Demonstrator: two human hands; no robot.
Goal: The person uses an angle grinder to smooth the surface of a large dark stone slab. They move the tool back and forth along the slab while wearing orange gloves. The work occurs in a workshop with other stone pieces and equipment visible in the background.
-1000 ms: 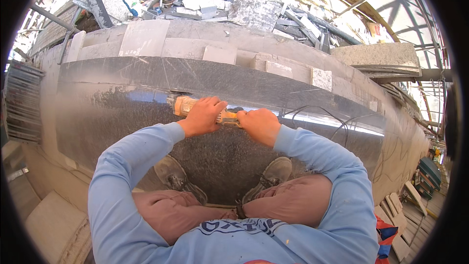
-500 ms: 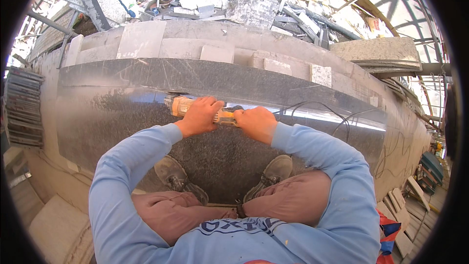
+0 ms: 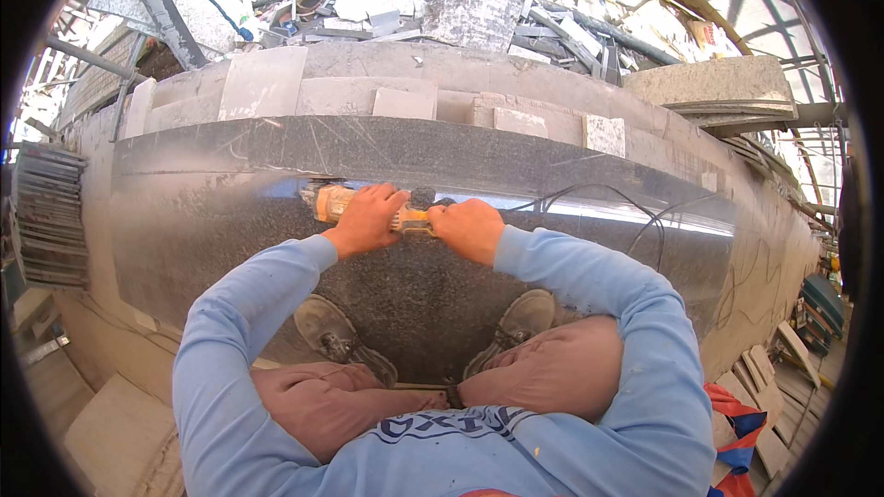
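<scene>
A yellow-orange angle grinder (image 3: 331,203) lies across the dark speckled stone slab (image 3: 212,258), its head pointing left. My left hand (image 3: 370,218) is wrapped round the front of its body. Farther back, my right hand (image 3: 471,228) grips the rear end. The grinder's head sits at the line between the slab and a dark strip of stone (image 3: 387,145) beyond it; its disc is mostly hidden. A bright, glossy band (image 3: 635,220) runs along that line to the right. From the rear of the tool a black cable (image 3: 589,188) loops over the stone.
Pale stone blocks (image 3: 405,98) stand along the far side, with broken stone (image 3: 378,11) heaped behind them. Stacked slabs (image 3: 714,87) are at the far right, and a pile of thin strips (image 3: 51,216) at the left. My shoes (image 3: 327,327) rest on the slab.
Both hands and the grinder have shifted slightly to the left along the line in the stone. The grip of each hand stays the same.
</scene>
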